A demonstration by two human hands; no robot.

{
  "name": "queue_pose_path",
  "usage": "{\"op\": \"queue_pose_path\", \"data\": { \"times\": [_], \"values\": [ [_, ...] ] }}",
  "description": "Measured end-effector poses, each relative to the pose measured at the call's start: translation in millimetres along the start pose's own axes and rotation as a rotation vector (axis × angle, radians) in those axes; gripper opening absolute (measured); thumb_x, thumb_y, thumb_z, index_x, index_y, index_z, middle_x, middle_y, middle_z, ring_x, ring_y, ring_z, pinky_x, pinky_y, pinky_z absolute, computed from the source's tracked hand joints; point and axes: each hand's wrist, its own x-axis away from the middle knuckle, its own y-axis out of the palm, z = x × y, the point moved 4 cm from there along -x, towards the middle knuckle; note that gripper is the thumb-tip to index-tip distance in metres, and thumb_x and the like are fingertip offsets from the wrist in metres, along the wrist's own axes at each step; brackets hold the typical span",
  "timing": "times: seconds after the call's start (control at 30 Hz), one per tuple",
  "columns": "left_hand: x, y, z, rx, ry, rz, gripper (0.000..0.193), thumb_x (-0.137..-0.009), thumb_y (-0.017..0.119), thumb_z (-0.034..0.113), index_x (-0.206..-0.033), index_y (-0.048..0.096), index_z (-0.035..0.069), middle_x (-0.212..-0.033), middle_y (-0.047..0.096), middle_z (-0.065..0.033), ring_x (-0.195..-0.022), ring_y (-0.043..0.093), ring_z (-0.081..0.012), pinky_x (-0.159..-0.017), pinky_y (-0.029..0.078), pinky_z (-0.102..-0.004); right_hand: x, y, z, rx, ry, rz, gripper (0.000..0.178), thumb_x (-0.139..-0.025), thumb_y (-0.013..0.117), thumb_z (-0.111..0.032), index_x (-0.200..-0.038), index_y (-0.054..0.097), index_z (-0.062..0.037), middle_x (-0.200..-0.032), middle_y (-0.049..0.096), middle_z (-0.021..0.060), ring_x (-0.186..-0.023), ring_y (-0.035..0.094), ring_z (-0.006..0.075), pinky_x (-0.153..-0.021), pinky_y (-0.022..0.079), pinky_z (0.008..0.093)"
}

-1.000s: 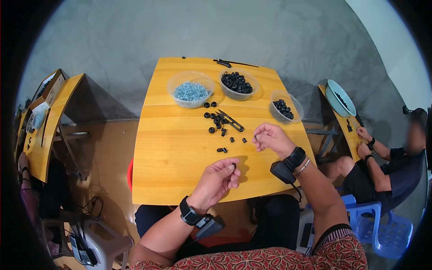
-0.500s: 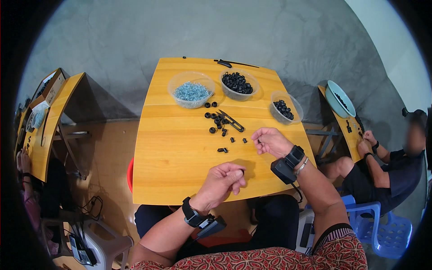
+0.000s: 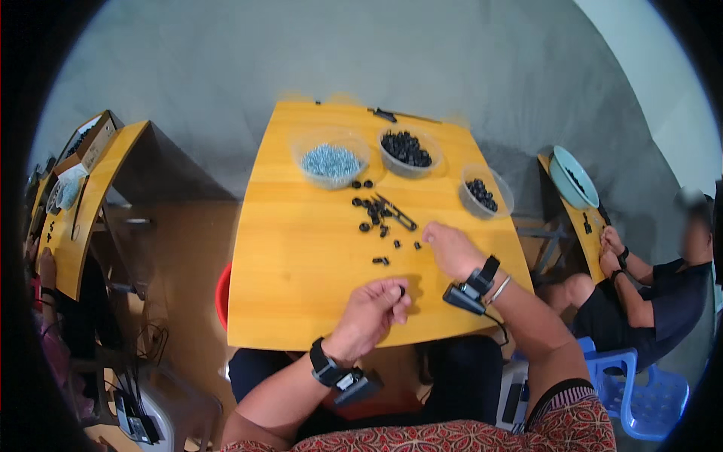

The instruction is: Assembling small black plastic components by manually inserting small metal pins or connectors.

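Observation:
My left hand [image 3: 373, 310], near the front edge of the yellow table [image 3: 294, 294], is closed. Its thumb and fingers pinch a small black round part [image 3: 401, 291]. Over the right side of the table is my right hand [image 3: 456, 255], back up, fingers bent and drawn together. Whatever its fingertips may hold is hidden. Just left of those fingertips lie a few small black pieces [image 3: 417, 245]. Farther off, black thread snips [image 3: 396, 212] rest beside a loose cluster of black round parts [image 3: 365, 227]. Both wrists wear black strapped devices.
Beyond the cluster stand clear bowls: one of bluish clear pieces [image 3: 331, 162], two of black parts [image 3: 407, 148] [image 3: 480, 194]. A long thin black-handled tool [image 3: 384, 115] lies at the far edge. A person [image 3: 640, 286] works at right; another person's hand [image 3: 47, 267] shows at left.
My right hand has turned palm down, its fingertips coming nearer the small black pieces. The black part in my left hand shows more plainly. The whole view has shifted slightly.

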Motion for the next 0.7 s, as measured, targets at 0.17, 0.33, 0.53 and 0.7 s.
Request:
{"op": "queue_pose_path", "data": {
  "times": [0.17,0.33,0.53,0.7],
  "values": [
    [-2.5,1.6,-1.7,0.111,0.013,-0.017,0.016,-0.089,0.048,0.011,-0.097,0.054,-0.001,-0.077,0.057,-0.0069,-0.061,0.05,-0.0126,-0.058,0.045,-0.0248,-7.0,4.6,19.1,0.141,0.004,-0.006,0.012,-0.078,0.042,0.0,-0.085,0.051,-0.001,-0.086,0.052,0.02,-0.085,0.051,0.0374,-0.074,0.042,0.0398],
    [-4.6,1.9,-1.0,0.084,0.028,-0.033,0.016,-0.089,0.047,0.011,-0.097,0.054,-0.001,-0.078,0.057,-0.0073,-0.061,0.05,-0.013,-0.059,0.046,-0.0258,-20.9,12.8,16.4,0.081,-0.152,0.016,0.005,-0.077,0.05,-0.002,-0.081,0.053,-0.0006,-0.08,0.053,0.0179,-0.08,0.052,0.0353,-0.072,0.043,0.0384],
    [-4.5,-4.2,2.6,0.194,0.149,0.093,0.016,-0.09,0.044,0.01,-0.102,0.049,0.002,-0.081,0.056,-0.0085,-0.063,0.05,-0.013,-0.059,0.047,-0.0277,-25.5,5.6,4.3,0.111,-0.122,-0.015,0.008,-0.076,0.053,-0.005,-0.083,0.054,-0.0003,-0.08,0.054,0.0168,-0.079,0.053,0.0343,-0.071,0.043,0.0388],
    [-5.6,-4.0,6.3,0.152,0.233,0.15,0.021,-0.09,0.042,0.01,-0.111,0.042,0.004,-0.08,0.053,-0.0084,-0.064,0.05,-0.0145,-0.06,0.047,-0.0297,-41.0,1.2,4.8,0.092,-0.161,0.035,0.014,-0.076,0.054,-0.009,-0.087,0.054,-0.0008,-0.09,0.054,0.0183,-0.084,0.053,0.036,-0.075,0.043,0.0406]
  ]
}}
